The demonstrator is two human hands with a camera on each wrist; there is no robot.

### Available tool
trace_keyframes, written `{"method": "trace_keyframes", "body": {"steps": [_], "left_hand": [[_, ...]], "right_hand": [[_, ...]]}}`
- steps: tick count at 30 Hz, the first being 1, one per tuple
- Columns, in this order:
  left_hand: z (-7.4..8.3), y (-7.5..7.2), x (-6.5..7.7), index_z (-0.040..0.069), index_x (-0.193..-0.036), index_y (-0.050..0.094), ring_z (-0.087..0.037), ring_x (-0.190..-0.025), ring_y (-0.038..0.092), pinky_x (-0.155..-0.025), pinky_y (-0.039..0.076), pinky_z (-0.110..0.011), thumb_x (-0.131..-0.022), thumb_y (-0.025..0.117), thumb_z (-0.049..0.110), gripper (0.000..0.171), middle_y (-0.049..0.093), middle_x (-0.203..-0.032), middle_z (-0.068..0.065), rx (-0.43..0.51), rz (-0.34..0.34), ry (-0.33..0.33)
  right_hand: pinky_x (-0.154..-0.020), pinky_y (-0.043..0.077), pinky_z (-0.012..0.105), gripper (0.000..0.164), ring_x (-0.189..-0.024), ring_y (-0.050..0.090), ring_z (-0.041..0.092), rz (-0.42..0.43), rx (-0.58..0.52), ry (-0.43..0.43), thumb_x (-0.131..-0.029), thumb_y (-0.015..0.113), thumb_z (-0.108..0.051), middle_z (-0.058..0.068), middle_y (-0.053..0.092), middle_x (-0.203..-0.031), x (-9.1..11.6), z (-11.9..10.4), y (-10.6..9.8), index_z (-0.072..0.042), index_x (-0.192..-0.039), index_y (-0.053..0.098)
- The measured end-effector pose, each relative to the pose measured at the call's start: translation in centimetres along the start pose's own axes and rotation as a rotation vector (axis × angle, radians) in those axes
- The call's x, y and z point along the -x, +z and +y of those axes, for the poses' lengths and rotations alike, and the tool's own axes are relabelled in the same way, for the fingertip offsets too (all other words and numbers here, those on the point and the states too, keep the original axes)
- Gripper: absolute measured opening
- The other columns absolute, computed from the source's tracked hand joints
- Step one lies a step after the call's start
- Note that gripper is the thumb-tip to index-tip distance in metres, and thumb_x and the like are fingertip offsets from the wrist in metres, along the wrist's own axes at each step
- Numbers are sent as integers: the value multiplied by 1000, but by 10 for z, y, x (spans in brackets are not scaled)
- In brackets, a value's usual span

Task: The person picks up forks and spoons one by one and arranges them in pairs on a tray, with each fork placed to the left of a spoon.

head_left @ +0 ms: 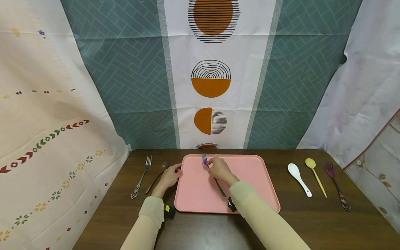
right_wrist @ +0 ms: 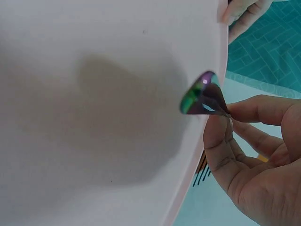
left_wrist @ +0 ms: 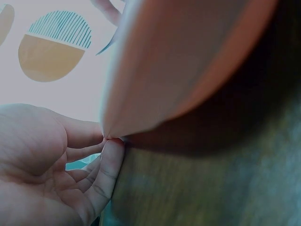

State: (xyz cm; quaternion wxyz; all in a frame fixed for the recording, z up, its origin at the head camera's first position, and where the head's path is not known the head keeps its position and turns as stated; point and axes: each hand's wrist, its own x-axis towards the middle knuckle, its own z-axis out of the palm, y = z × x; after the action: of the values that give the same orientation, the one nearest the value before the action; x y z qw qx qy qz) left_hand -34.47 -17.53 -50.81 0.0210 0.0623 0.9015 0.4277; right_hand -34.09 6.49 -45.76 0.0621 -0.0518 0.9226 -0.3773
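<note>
A pink rectangular tray lies at the middle of the table. My left hand is at its left edge; in the left wrist view the thumb and a finger pinch the tray's rim. Over the tray, my right hand pinches a rainbow-coloured metal fork partway along its handle. The tines point to the back of the table, the handle end toward the front right. Seen from the right wrist, the handle's shiny end stands out past the fingertips, and the tines are hidden.
Left of the tray lie a silver fork and a brown spoon, close to my left hand. On the right are a white spoon, a yellow spoon and a purple fork. Patterned cloth hangs behind the dark wooden table.
</note>
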Motion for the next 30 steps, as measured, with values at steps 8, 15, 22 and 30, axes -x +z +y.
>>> {"method": "trace_keyframes", "body": {"steps": [8, 15, 22, 30], "left_hand": [[-1, -1, 1, -5, -146, 55, -19, -77, 61, -69, 54, -35, -104, 54, 7, 44, 65, -97, -11, -2, 0, 2], [-1, -1, 2, -5, -145, 56, -19, -79, 62, -72, 55, -36, -104, 55, 7, 43, 66, -102, -12, -6, 7, 5], [2, 0, 0, -4, -143, 58, -17, -74, 60, -68, 53, -33, -102, 55, 6, 42, 62, -93, -8, -33, 21, 16], [1, 1, -1, -4, -143, 59, -17, -74, 59, -68, 51, -33, -102, 56, 7, 42, 64, -94, -9, -45, 26, 13]], "right_hand": [[-47, 42, 24, 33, -49, 50, 12, 0, 52, -27, -91, 66, 5, 18, 73, -114, -3, -3, 8, -2, -123, 74], [-48, 39, 26, 31, -54, 45, 14, -14, 86, -40, -89, 66, 6, 13, 73, -103, -2, -7, 21, -2, -117, 75], [-58, 43, 28, 31, -68, 51, 19, -10, 117, -56, -87, 66, 6, 13, 73, -107, -3, -21, 28, -2, -115, 76], [-70, 52, 34, 29, -81, 59, 22, 19, 143, -83, -85, 66, 7, 13, 75, -107, -7, -26, 39, -2, -110, 79]]}}
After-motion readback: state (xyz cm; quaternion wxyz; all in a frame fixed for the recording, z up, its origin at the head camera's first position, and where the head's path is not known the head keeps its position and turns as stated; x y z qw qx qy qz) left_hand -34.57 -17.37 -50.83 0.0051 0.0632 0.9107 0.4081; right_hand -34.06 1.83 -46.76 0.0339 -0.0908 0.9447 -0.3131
